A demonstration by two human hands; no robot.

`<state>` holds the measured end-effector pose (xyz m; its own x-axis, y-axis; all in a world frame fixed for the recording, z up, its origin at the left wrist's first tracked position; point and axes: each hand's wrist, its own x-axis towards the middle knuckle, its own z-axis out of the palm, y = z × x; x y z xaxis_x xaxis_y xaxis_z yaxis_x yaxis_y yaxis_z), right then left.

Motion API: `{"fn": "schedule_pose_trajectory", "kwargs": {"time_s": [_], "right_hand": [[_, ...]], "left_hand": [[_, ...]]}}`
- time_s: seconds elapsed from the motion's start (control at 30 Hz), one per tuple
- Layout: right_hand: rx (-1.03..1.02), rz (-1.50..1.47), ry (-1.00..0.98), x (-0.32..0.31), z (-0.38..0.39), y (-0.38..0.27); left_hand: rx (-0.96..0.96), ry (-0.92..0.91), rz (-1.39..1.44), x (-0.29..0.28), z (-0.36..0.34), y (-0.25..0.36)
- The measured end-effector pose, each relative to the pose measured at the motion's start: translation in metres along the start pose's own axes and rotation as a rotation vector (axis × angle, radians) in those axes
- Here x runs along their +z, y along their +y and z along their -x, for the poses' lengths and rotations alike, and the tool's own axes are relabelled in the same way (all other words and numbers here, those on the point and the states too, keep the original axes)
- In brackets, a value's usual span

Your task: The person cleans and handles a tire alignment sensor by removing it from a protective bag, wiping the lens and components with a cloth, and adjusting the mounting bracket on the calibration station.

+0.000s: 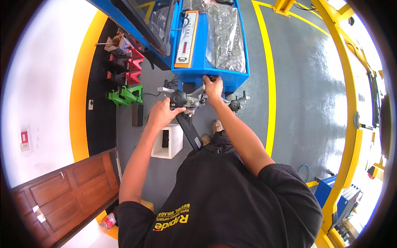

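Note:
A silver metal wheel clamp [192, 101] with black knobs is held in front of the blue cabinet [215, 72]. My left hand [162, 114] is closed on its left side, the thumb stretched along the metal below a large round black knob [179, 98]. My right hand [214, 88] grips the clamp's upper part, close against the cabinet's front edge; a dark piece shows at its fingertips, and I cannot make out its shape. Another black knob [235, 105] sticks out at the clamp's right end. A long dark bar [189, 132] slants down beneath the clamp toward my shoes.
On the cabinet lie an orange-and-white control panel [187, 39] and a plastic-covered keyboard [225, 39]. Red jack stands [134, 66] and a green one [126, 96] line the left wall. A white hollow box [167, 142] sits on the floor. A yellow post [351, 103] rises at right.

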<state>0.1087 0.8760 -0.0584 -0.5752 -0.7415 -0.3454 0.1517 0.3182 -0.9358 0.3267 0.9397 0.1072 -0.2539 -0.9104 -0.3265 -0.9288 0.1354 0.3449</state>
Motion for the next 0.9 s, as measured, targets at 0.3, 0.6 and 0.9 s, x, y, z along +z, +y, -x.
{"fn": "schedule_pose_trajectory", "kwargs": {"time_s": [0.3,0.6,0.9], "right_hand": [[0.031,-0.298,-0.138,0.001,0.008,-0.007],[-0.029,-0.135,-0.227,-0.017,-0.005,-0.004],[0.015,0.131,-0.040,0.000,0.029,-0.037]], "left_hand": [[-0.615,0.070,1.860,0.094,0.032,-0.116],[-0.590,0.166,1.905,0.155,-0.061,-0.219],[-0.331,0.074,1.375,0.263,-0.214,-0.255]]}}
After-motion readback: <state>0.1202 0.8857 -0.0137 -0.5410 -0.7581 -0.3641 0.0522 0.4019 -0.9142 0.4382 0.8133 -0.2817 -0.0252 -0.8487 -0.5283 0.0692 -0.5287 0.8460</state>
